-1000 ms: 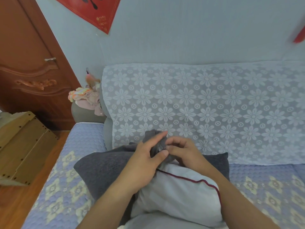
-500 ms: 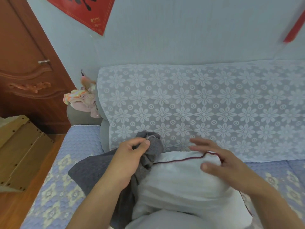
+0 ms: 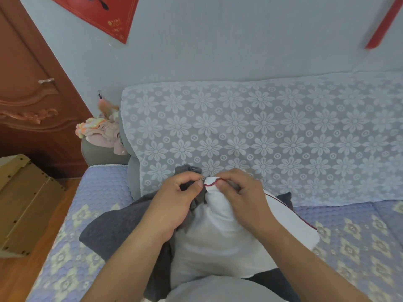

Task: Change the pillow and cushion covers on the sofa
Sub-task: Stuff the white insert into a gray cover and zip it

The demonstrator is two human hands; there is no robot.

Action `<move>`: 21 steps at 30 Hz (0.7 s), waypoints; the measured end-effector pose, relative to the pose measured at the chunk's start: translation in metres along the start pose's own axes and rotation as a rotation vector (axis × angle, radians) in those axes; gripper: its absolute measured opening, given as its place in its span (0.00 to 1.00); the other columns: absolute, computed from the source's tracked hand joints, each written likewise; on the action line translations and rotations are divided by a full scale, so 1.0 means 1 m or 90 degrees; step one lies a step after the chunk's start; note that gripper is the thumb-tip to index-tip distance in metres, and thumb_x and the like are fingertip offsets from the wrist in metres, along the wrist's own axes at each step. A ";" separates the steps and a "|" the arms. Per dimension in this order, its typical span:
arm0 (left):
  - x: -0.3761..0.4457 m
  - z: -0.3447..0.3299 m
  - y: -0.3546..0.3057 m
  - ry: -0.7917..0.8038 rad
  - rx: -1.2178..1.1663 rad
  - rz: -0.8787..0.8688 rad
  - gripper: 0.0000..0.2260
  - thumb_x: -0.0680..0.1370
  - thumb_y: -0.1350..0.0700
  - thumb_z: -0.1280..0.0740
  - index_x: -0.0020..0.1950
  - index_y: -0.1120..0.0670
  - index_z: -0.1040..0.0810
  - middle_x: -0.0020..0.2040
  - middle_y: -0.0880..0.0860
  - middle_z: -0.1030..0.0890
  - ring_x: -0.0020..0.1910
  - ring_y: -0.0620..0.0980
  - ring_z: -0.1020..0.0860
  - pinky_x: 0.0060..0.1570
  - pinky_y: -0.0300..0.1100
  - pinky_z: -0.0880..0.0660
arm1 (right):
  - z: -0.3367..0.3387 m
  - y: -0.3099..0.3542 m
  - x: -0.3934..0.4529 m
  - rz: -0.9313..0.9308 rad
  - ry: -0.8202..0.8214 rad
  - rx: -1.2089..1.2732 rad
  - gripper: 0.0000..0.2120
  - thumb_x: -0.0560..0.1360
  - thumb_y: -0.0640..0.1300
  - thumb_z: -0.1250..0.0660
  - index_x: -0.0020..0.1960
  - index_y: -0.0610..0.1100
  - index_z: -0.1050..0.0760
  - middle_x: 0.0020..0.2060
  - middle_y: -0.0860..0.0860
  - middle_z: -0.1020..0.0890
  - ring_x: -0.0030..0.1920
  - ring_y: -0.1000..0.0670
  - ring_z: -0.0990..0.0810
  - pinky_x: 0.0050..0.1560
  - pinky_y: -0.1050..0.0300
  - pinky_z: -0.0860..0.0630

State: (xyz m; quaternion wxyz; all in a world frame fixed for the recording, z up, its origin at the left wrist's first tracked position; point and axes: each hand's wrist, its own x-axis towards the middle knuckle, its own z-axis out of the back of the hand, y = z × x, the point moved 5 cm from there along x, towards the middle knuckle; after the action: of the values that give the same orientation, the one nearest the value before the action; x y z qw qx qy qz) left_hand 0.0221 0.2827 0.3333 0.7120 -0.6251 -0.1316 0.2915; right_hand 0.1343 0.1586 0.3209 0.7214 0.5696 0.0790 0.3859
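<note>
A white pillow [image 3: 220, 238] with dark red piping lies on the sofa seat in front of me, partly inside a dark grey cover [image 3: 117, 232]. My left hand [image 3: 172, 203] grips the bunched grey cover at its zipper edge, just left of the pillow's top corner. My right hand [image 3: 242, 192] pinches that white corner by its red piping. The two hands nearly touch. The lower part of the pillow is hidden behind my arms and lap.
The sofa seat [image 3: 349, 234] has a blue quilted cover, and a white floral lace throw [image 3: 261, 136] drapes the backrest. A pile of pink and yellow cloth [image 3: 100, 131] sits on the left armrest. A wooden crate [image 3: 24, 199] and a brown door [image 3: 28, 94] stand at left.
My right hand moved from the pillow's right side back to its top corner and now pinches it. My left hand kept its hold on the grey cover.
</note>
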 end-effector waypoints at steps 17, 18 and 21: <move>0.004 0.010 0.023 -0.039 -0.056 0.093 0.19 0.81 0.66 0.41 0.56 0.44 0.20 0.48 0.62 0.16 0.45 0.57 0.21 0.50 0.57 0.24 | -0.017 -0.037 -0.003 -0.089 0.053 -0.225 0.16 0.71 0.57 0.42 0.44 0.50 0.19 0.40 0.56 0.17 0.43 0.52 0.21 0.48 0.49 0.25; 0.005 0.011 0.023 -0.014 -0.040 0.091 0.21 0.79 0.69 0.43 0.56 0.45 0.20 0.49 0.66 0.16 0.44 0.60 0.21 0.50 0.63 0.23 | -0.017 -0.038 -0.003 -0.102 0.061 -0.220 0.18 0.71 0.58 0.43 0.44 0.51 0.19 0.40 0.57 0.17 0.43 0.53 0.21 0.48 0.50 0.25; 0.008 0.010 0.018 0.103 0.091 0.041 0.28 0.75 0.75 0.45 0.56 0.44 0.20 0.47 0.59 0.14 0.48 0.66 0.17 0.55 0.68 0.24 | -0.022 -0.040 -0.002 -0.122 0.093 -0.140 0.08 0.74 0.53 0.34 0.43 0.51 0.18 0.37 0.59 0.17 0.42 0.57 0.20 0.47 0.57 0.26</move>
State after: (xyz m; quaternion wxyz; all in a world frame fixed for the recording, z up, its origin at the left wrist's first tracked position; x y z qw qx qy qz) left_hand 0.0189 0.2962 0.3159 0.7532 -0.5983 -0.0327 0.2715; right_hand 0.1392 0.1716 0.2773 0.8051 0.4476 0.1427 0.3622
